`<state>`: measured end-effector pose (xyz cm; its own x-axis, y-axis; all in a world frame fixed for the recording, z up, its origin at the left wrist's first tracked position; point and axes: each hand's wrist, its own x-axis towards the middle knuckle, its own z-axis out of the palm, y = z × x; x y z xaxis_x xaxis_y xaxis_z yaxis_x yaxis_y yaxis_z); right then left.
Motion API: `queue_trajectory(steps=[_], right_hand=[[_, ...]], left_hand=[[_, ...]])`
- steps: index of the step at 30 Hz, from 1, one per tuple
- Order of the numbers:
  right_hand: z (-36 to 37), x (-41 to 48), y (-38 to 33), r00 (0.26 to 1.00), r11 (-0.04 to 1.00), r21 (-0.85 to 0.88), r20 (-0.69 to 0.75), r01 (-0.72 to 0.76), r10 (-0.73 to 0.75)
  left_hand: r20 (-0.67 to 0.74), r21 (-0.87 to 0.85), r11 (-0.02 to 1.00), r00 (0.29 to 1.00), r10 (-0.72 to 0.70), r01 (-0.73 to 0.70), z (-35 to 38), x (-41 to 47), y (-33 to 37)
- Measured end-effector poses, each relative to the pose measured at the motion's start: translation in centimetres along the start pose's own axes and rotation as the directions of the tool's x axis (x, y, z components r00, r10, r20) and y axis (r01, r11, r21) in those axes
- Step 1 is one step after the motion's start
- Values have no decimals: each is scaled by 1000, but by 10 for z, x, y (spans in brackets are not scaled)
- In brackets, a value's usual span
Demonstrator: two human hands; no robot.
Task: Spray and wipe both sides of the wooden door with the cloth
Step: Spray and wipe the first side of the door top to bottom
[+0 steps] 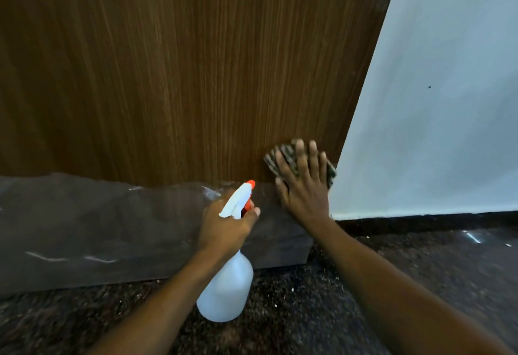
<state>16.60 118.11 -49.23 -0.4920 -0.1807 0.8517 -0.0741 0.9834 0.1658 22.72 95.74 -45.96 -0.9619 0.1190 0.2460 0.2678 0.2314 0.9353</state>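
One spray bottle (pixel 227 289) (contents unclear) hangs from left hand (pixel 224 227).

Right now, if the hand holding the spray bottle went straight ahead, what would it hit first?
Probably the grey strip low on the door: the left hand points the spray bottle at it, nothing between. How far is unclear.

The door (pixel 182 74) is showing brown wood with fine vertical grain and a smooth, faintly satin face. A clear film (pixel 98 214) is covering its bottom strip, wrinkling and catching glossy white glints. The spray bottle (pixel 227 290) is looking like smooth, cloudy white plastic, with an orange plastic nozzle (pixel 251 183). The cloth (pixel 291 160) is appearing soft and mottled. The wall (pixel 434 102) is looking pale and matt, and the floor (pixel 294 312) is showing dark, speckled stone.
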Motion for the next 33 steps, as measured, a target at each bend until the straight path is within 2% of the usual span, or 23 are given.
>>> queue_trajectory(steps=[3,5,7,8,9,11,12,13,15,17,18,19,20,21,22,23,24,25,26,27,29,31,33], right_hand=[[18,-57,9,972,971,33,5,-236,236],[19,-56,4,930,927,82,20,-366,366],[16,-40,-10,867,857,139,31,-496,497],[17,-36,-16,864,854,143,29,-501,502],[20,-40,-20,909,901,118,31,-417,416],[28,-69,-12,993,999,18,110,-39,37],[31,-88,-2,976,992,-23,183,126,-120],[30,-103,7,958,982,-49,235,182,-165],[25,-116,14,970,998,-50,240,42,-28],[19,-94,2,953,958,63,140,-279,269],[18,-72,-6,884,871,151,81,-468,461],[15,-44,-14,773,747,233,33,-622,634],[12,-22,-19,698,670,282,1,-687,716],[11,-10,-24,715,691,279,-22,-667,699],[15,-12,-29,814,797,227,-29,-560,580],[23,-26,-31,940,933,132,-17,-335,340],[30,-46,-31,998,998,36,49,-48,46],[35,-67,-27,970,979,-10,140,202,-198],[38,-85,-20,917,937,-27,217,349,-336],[39,-100,-11,891,914,-52,253,402,-377],[31,-112,9,907,919,-128,259,372,-331],[25,-105,3,952,969,-101,236,225,-197],[21,-77,-17,994,998,-59,105,-29,35]], left_hand=[[-95,22,997,993,-70,72,8,-17,-5],[-127,88,991,987,-94,105,11,-28,-9],[-103,96,984,985,-139,149,14,-37,-19],[-65,104,982,986,-151,158,15,-40,-24],[-27,113,980,986,-163,165,14,-42,-26],[25,88,979,982,-185,183,11,-44,-30],[39,65,979,980,-196,193,9,-43,-31],[39,49,975,975,-219,217,6,-43,-33],[14,6,965,965,-263,262,2,-42,-37],[0,-22,961,961,-277,277,-1,-40,-43],[0,-23,962,962,-272,272,-2,-40,-46],[-3,-16,964,964,-266,266,-3,-39,-47],[-5,-11,966,966,-259,259,-3,-38,-50],[-7,-11,967,967,-254,253,-4,-37,-53],[-6,-13,971,971,-237,237,-5,-36,-54],[-4,-9,975,975,-220,220,-6,-35,-54],[-3,-9,977,977,-213,213,-6,-33,-54],[-2,-14,976,976,-217,217,-7,-32,-54],[-4,-19,976,976,-216,216,-8,-32,-53],[-10,-18,976,976,-216,216,-11,-32,-53],[-19,-38,969,969,-246,245,-13,-31,-53],[-45,-61,956,956,-290,287,-28,-32,-59],[-54,-56,966,965,-256,253,-35,-26,-57]])
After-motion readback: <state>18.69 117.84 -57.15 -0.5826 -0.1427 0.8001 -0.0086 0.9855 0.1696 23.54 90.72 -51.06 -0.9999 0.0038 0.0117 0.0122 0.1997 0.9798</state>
